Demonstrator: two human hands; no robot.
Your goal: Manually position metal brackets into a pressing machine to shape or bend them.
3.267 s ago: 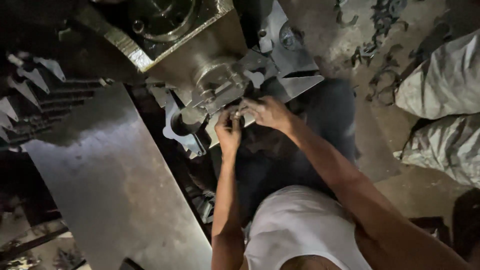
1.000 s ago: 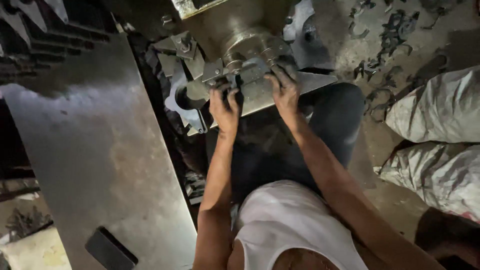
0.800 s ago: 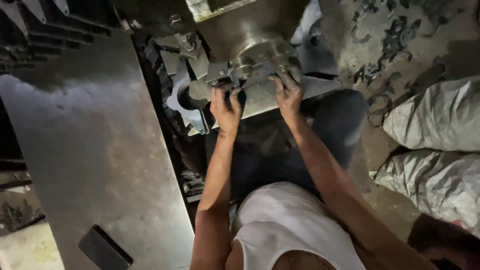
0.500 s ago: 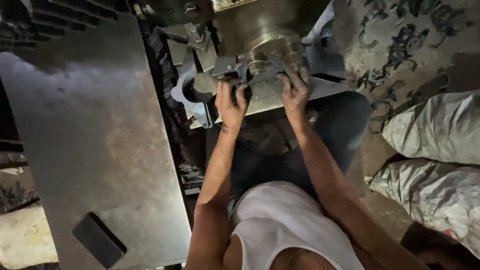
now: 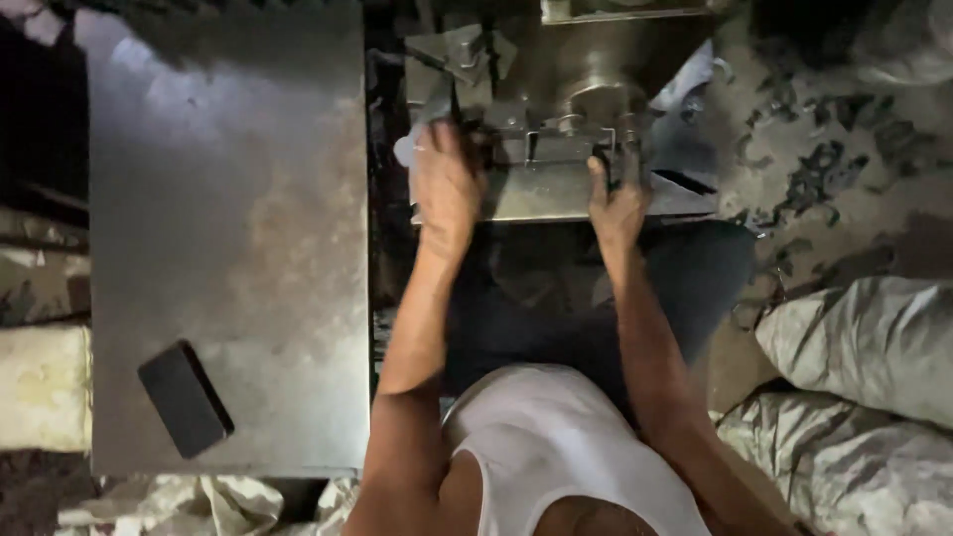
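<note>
a: what are the hands doing?

b: both are up on the metal machine [image 5: 571,129]. the left hand [image 5: 446,184] lies over its left end, fingers curled down on a flat metal piece [image 5: 433,107] there. it looks like it holds that piece, but it is dark, so i can't be sure. the right hand [image 5: 617,197] grips the front edge of the machine's flat plate [image 5: 541,194], thumb on top, fingers closed round the edge.

a: how far along is the work?

b: i'd say it is in the middle. the piece sits at the machine and both hands are on it. more cut metal bits [image 5: 467,55] lie just behind, and scraps [image 5: 824,164] are on the floor to the right. i can't tell how many are left.

a: which way does the plate run?

b: its long side goes left to right, across the person's knees. the round part [image 5: 596,99] stands just behind it.

a: anything else?

b: a big metal sheet [image 5: 228,228] lies on the left with a dark flat block [image 5: 185,398] on it. sacks [image 5: 864,337] lie on the right.
</note>
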